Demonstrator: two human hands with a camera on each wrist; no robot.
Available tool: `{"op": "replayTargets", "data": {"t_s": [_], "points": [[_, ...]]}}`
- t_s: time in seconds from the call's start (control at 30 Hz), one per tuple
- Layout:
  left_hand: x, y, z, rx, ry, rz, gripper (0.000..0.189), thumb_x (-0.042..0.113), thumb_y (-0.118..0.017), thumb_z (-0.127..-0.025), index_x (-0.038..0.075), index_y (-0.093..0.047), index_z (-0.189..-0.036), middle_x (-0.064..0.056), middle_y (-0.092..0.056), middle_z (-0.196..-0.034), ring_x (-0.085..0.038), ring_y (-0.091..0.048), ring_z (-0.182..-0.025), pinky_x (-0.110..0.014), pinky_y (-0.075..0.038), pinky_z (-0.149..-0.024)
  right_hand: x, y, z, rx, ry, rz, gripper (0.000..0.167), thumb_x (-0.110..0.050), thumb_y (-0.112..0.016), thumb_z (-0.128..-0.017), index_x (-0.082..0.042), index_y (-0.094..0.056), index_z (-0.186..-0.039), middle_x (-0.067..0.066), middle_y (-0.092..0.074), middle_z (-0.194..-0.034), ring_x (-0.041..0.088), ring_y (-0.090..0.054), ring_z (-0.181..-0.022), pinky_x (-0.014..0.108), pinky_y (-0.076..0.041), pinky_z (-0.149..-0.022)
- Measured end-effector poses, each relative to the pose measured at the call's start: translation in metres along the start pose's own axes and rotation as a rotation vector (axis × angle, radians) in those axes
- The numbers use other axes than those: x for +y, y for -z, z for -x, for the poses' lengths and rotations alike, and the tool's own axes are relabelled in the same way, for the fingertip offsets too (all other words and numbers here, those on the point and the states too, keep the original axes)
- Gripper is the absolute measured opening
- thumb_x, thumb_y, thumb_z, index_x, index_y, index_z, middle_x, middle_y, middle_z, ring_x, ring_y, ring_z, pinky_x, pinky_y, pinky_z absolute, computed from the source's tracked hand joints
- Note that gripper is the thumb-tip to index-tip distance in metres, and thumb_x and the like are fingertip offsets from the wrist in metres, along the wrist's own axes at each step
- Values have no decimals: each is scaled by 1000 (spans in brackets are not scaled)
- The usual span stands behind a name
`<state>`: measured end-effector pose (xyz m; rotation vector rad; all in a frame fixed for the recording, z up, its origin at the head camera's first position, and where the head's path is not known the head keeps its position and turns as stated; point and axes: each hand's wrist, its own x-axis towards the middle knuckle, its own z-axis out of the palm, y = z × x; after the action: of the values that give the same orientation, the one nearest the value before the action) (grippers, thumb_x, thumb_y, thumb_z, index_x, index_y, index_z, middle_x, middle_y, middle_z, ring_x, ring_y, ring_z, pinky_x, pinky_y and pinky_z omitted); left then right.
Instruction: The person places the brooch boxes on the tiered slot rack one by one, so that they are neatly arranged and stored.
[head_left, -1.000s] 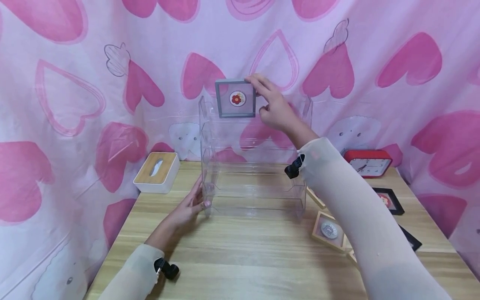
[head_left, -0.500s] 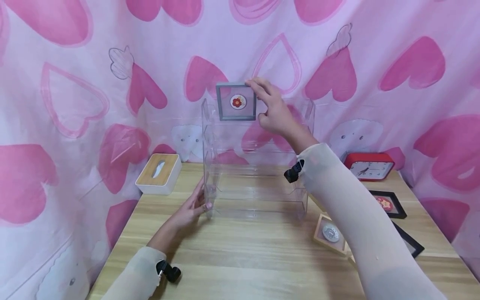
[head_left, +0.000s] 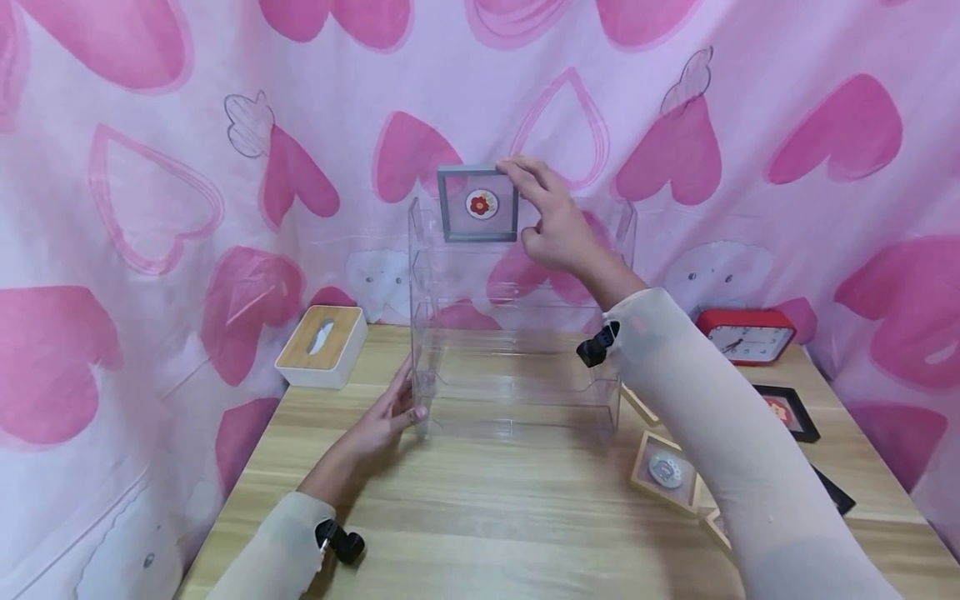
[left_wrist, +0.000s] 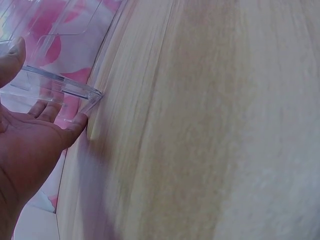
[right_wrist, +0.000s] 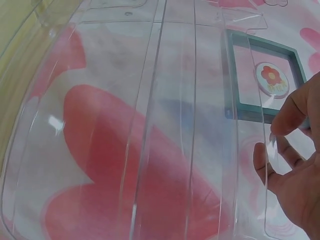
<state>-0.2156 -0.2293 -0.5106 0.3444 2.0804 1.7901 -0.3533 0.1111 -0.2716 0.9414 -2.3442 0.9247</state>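
A clear acrylic tiered display rack (head_left: pixel 513 429) stands upright on the wooden table. My left hand (head_left: pixel 378 429) holds its lower left side panel, thumb in front and fingers on the outer side; the left wrist view shows the panel's edge (left_wrist: pixel 75 85) between thumb and fingers. A square grey-green frame (head_left: pixel 480 239) with a red flower badge (head_left: pixel 482 204) inside stands upright at the rack's top tier, left of centre. At its upper right corner, my right hand (head_left: pixel 562 225) pinches the frame. In the right wrist view the frame (right_wrist: pixel 260 114) shows partly through clear plastic.
A white tissue box (head_left: pixel 318 346) with a wooden lid sits left of the rack. To the right are a red clock (head_left: pixel 750 335), light wood frames (head_left: pixel 666 473) and black frames (head_left: pixel 791 410), some partly behind my right sleeve. A pink heart-patterned curtain (head_left: pixel 487 83) hangs behind.
The head view has shifted slightly, moving the whole scene a little right and down. Both hands, the frame and the rack keep the same places relative to each other.
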Motion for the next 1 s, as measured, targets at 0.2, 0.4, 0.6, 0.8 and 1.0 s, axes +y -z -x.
{"op": "replayTargets", "data": {"t_s": [0.2,0.4,0.6,0.8,1.0], "points": [[1,1,-4,9,1,24,95,16,-61,-113,70,-4,-167,-6,0,-189,-40,-2,-175,-70,-7,-137,-4,7,-4,-21,7,-12,92,18,-57,-84,-17,-47,-168,4,-39,-174,26,-48,-142,22,-46,-60],[0,0,-6,-15,-43,39,98,14,-61,-112,63,-1,-171,-13,-2,-188,-42,-3,-174,-69,-9,-137,-1,11,-5,-25,12,12,93,13,-59,-85,-22,-46,-170,3,-41,-174,23,-50,-140,20,-48,-63],[-2,0,-7,-13,-28,68,97,13,-62,-111,64,-4,-170,-10,-4,-189,-39,-4,-175,-67,-8,-138,0,16,-2,-16,8,-18,95,10,-59,-85,-28,-44,-171,-1,-41,-177,26,-54,-140,35,-61,-76],[-3,1,-5,-16,-29,77,97,13,-62,-111,61,-3,-172,-12,-5,-188,-40,-5,-174,-66,-9,-138,6,30,7,-5,-8,-12,86,1,-63,-92,-27,-44,-171,3,-44,-174,38,-58,-139,54,-65,-91],[-1,3,-6,-8,0,73,95,15,-61,-112,69,-5,-168,-5,0,-189,-39,-1,-175,-72,-3,-136,15,58,28,61,0,84,76,-7,-70,-95,-24,-51,-167,11,-55,-166,34,-57,-134,57,-60,-98]]}}
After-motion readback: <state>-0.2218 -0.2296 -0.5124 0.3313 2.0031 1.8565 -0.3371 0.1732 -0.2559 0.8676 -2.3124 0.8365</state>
